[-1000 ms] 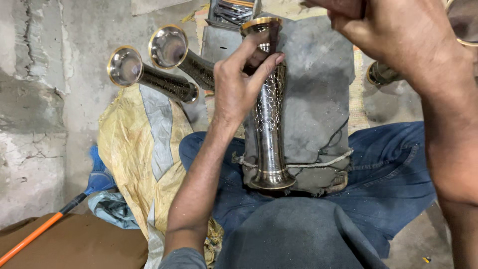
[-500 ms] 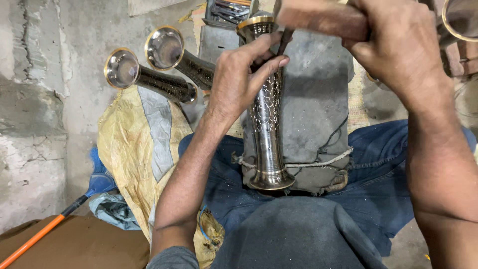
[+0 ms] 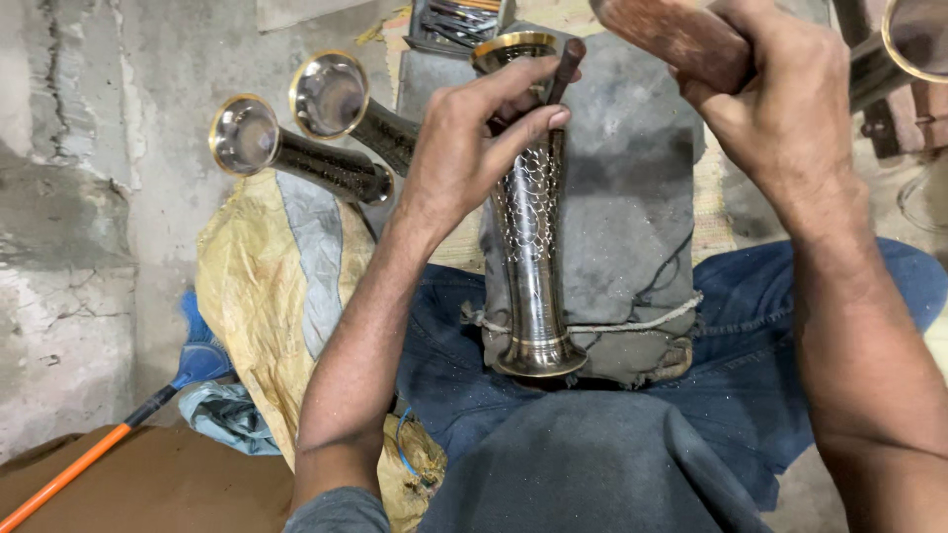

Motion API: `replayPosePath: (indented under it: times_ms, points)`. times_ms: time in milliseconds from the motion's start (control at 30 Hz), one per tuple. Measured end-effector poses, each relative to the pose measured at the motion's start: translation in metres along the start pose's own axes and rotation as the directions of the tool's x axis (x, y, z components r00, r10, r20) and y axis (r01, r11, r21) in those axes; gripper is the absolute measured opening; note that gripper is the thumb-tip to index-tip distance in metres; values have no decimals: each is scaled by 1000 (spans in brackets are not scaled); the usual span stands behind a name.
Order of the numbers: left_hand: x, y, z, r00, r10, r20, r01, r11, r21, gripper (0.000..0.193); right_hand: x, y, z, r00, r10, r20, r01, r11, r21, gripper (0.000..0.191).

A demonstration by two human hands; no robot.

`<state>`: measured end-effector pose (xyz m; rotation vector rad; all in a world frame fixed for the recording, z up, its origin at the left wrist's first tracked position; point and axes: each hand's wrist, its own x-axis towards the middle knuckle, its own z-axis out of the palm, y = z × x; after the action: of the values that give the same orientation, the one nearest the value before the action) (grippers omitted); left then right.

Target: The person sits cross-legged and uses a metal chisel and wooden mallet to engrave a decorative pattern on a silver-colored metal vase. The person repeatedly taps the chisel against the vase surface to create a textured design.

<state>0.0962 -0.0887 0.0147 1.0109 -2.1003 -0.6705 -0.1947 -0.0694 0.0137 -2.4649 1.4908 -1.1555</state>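
Observation:
A tall metal vase (image 3: 531,266) with a scale-like engraved pattern lies on a grey padded block (image 3: 632,197) across my lap, its foot toward me and its gold rim at the far end. My left hand (image 3: 474,148) rests on the vase's upper part and pinches a thin dark chisel (image 3: 565,67) against it. My right hand (image 3: 780,109) is raised at the upper right, gripping the brown wooden handle of a mallet (image 3: 671,30).
Two more dark engraved vases (image 3: 296,148) with shiny flared mouths lie on a yellow cloth (image 3: 267,296) at the left. A tray of tools (image 3: 459,20) sits beyond the block. An orange-handled tool (image 3: 89,464) lies at the lower left. Another vase rim (image 3: 913,39) shows top right.
My right hand has come further into view with the wooden handle, moving left and down toward the vase. My left hand has stayed on the vase, with the chisel now showing.

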Motion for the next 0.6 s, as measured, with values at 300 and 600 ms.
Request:
replayPosePath:
  times_ms: [300,600]
  points:
    - [6,18,-4,998,19,68,-25,995,95,34,-11,13,15,997,61,-48,-68,983,-168,21]
    - [0,2,12,997,50,-56,-41,989,145,38,3,2,0,975,217,57,-222,968,114,28]
